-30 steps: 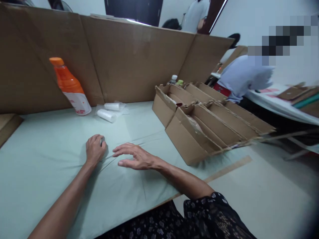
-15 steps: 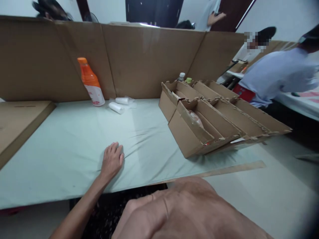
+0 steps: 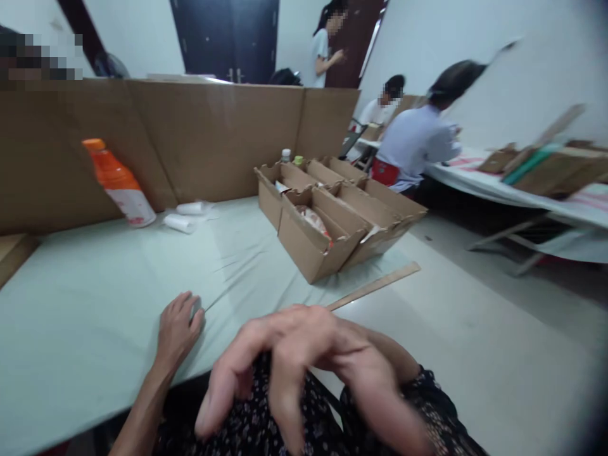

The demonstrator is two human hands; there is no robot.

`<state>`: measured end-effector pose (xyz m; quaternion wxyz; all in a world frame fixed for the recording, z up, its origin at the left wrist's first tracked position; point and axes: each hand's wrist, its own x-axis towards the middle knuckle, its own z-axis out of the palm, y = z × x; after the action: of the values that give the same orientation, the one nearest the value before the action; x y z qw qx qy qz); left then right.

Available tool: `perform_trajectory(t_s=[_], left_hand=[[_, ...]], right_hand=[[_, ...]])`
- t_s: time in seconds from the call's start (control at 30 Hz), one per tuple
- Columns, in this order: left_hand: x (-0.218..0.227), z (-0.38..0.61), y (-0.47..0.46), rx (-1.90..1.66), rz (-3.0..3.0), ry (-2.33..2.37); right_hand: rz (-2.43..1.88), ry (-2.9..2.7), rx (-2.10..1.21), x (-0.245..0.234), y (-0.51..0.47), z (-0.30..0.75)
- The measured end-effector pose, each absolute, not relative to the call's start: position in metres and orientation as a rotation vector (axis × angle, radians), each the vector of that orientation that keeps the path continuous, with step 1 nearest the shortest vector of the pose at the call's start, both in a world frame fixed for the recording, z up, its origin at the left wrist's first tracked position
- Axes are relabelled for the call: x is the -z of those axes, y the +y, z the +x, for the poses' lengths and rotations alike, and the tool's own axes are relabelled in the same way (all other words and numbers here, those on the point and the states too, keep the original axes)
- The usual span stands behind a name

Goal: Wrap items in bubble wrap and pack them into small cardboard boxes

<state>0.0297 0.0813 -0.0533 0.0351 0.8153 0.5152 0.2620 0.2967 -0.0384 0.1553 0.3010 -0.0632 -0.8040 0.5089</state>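
Note:
My left hand (image 3: 178,326) lies on the pale green tablecloth (image 3: 109,304), palm down, fingers stretched out and nothing held. Close to the camera, above my lap, is my right hand (image 3: 308,354). Its fingers are spread and bent downward, with nothing between them. Beyond it stands a cardboard box with several compartments (image 3: 299,247); the front one holds a pinkish packet (image 3: 312,218). Farther from my left hand, a bottle with an orange cap (image 3: 124,190) leans near the cardboard wall. Two white rolls in clear wrap (image 3: 179,223) lie beside the bottle.
A tall cardboard partition (image 3: 223,133) runs along the table's back. Two bottle caps, white (image 3: 285,154) and green (image 3: 298,159), show behind the box. At the left edge is a piece of cardboard (image 3: 14,250). A person in a light blue shirt (image 3: 408,142) sits at another table on the right.
The view has swung to the right, showing more of the floor and the other table. My right hand has opened out, its fingers now visible and spread. My left hand stays on the cloth.

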Motion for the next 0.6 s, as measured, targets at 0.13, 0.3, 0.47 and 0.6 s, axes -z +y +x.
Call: perform_trajectory(t_s=[0.13, 0.3, 0.47, 0.6], left_hand=[[0.061, 0.021, 0.087, -0.872, 2.463, 1.528], [0.025, 0.030, 0.104, -0.847, 2.336, 1.396], [-0.065, 0.122, 0.135, -0.961, 2.480, 0.993], [-0.115, 0.218, 0.154, -1.038, 2.521, 0.711]], right_hand=[[-0.211, -1.963, -1.127, -0.157, -0.037, 0.330], [-1.039, -1.924, -0.705, -0.191, -0.031, 0.427], [-1.824, -2.015, -0.260, -0.204, 0.043, 0.501], [-2.197, -2.395, -0.292, -0.185, 0.095, 0.492]])
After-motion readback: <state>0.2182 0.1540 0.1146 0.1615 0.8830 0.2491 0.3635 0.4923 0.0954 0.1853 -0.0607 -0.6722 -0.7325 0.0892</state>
